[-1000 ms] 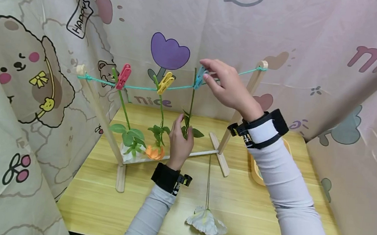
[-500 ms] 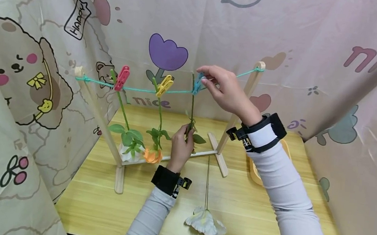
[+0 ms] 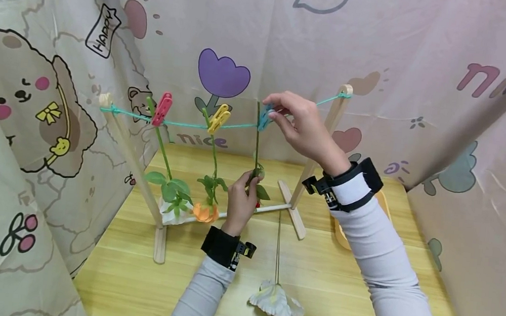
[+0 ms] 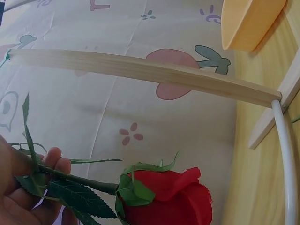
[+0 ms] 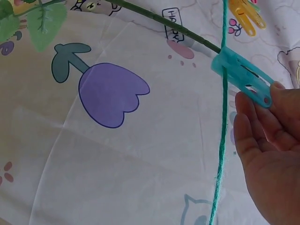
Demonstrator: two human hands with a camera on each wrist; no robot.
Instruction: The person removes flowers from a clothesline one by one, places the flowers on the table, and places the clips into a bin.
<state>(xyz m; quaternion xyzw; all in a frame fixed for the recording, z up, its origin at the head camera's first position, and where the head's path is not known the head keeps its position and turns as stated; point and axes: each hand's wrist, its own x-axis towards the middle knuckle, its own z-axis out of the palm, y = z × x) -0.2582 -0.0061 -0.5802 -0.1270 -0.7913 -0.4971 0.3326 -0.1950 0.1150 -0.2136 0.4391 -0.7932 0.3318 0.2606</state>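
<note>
My right hand (image 3: 299,124) pinches the end of a blue clothespin (image 3: 264,118) on the green string (image 3: 241,126). In the right wrist view, the clothespin's other end sits over the string, at the tip of a green stem (image 5: 187,32). That stem belongs to an artificial red rose (image 4: 168,197), hanging head down. My left hand (image 3: 240,202) holds the rose's stem among its leaves, above the bloom. In the head view the bloom is mostly hidden behind this hand. To the left, a red clothespin (image 3: 162,109) and a yellow clothespin (image 3: 219,119) hold two more stems on the string.
Wooden posts (image 3: 131,161) carry the string, joined by a white rod (image 3: 273,208) low down. An orange flower (image 3: 205,213) and a white flower (image 3: 174,212) hang upside down. Another white flower (image 3: 275,302) lies on the table in front. A yellow basket (image 3: 342,232) stands right, partly behind the right arm.
My left hand's fingers have gone from loosely beside the rose stem to gripping it. The blue clothespin and string sit slightly lower, my right hand still on the clothespin. Some red petal now shows.
</note>
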